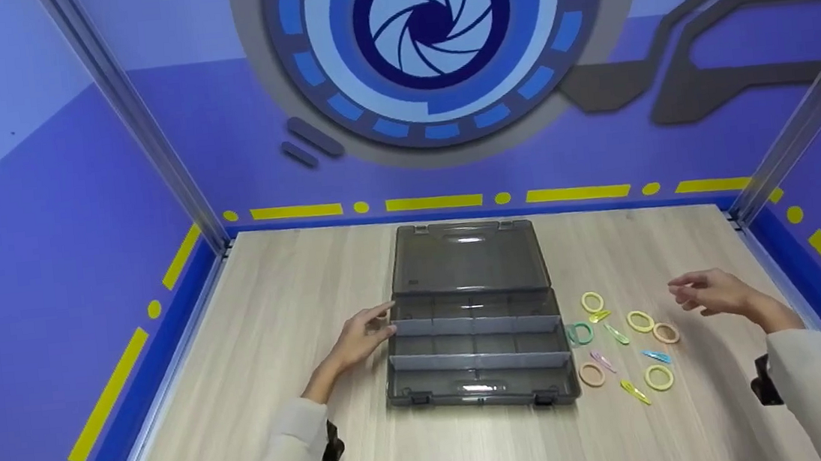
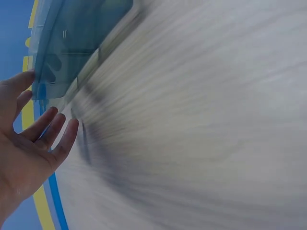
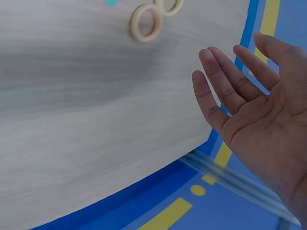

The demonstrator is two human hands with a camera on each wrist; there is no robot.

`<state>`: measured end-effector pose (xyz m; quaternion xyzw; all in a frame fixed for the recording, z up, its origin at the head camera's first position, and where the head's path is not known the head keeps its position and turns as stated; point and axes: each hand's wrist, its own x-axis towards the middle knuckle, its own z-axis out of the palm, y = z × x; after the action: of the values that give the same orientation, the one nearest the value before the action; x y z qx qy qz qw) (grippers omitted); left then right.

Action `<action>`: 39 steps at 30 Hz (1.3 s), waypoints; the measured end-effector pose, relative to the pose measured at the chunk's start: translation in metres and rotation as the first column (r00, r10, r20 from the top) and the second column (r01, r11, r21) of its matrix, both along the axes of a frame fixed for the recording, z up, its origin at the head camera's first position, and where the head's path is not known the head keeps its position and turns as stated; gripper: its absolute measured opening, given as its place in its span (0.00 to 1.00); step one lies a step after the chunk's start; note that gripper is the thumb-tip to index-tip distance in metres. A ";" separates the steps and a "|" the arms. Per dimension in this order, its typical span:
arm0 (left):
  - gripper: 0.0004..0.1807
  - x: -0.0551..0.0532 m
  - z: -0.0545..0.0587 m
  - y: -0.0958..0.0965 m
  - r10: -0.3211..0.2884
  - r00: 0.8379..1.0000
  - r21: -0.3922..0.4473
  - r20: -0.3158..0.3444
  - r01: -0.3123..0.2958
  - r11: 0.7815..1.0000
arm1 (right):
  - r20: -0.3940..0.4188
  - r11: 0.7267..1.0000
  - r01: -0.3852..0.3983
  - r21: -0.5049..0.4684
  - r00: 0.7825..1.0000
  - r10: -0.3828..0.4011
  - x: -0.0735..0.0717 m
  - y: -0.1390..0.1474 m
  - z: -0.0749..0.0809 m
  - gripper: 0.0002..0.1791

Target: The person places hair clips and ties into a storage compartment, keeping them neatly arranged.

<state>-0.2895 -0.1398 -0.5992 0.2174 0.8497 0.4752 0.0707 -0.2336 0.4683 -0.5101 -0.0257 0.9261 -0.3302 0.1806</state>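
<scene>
A dark translucent organizer box [image 1: 480, 359] lies on the table with its lid [image 1: 469, 259] folded back. My left hand [image 1: 361, 338] is at the box's left side, thumb and fingertips right at the edge; in the left wrist view the hand [image 2: 29, 143] has its fingers spread and loosely bent. My right hand [image 1: 714, 293] hovers right of a scatter of hair ties and clips, and its relaxed fingers hold nothing in the right wrist view. Nearest to it are a peach hair tie [image 1: 666, 333] and a yellow hair tie [image 1: 641, 321].
Between box and right hand lie a green coiled ring [image 1: 580, 333], a blue snap clip [image 1: 657, 356], a pink snap clip [image 1: 603, 362], a yellow snap clip [image 1: 635, 392] and several more ties and clips. Two pale dividers split the box into rows. Blue walls [image 1: 450, 174] enclose the table.
</scene>
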 end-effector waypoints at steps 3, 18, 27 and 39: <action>0.27 0.002 -0.004 0.002 0.015 0.999 0.063 0.046 -0.018 0.998 | 0.021 1.000 0.017 -0.004 1.000 -0.017 0.007 0.011 -0.006 0.27; 0.27 0.009 -0.007 0.014 0.039 0.976 0.159 0.216 -0.075 0.984 | 0.136 0.987 0.145 -0.067 0.981 -0.135 0.040 0.036 -0.043 0.32; 0.28 0.011 -0.001 0.006 0.028 0.953 0.175 0.301 -0.084 0.981 | 0.187 0.984 0.026 -0.175 0.982 0.008 0.049 0.029 -0.053 0.30; 0.23 0.008 0.002 0.003 0.010 0.956 0.122 0.294 -0.048 0.991 | 0.017 0.984 -0.046 -0.173 0.999 0.050 0.056 -0.005 -0.072 0.23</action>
<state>-0.2814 -0.1370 -0.5972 0.1362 0.8009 0.5563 0.1745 -0.1777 0.4634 -0.5819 -0.0600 0.8913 -0.4049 0.1953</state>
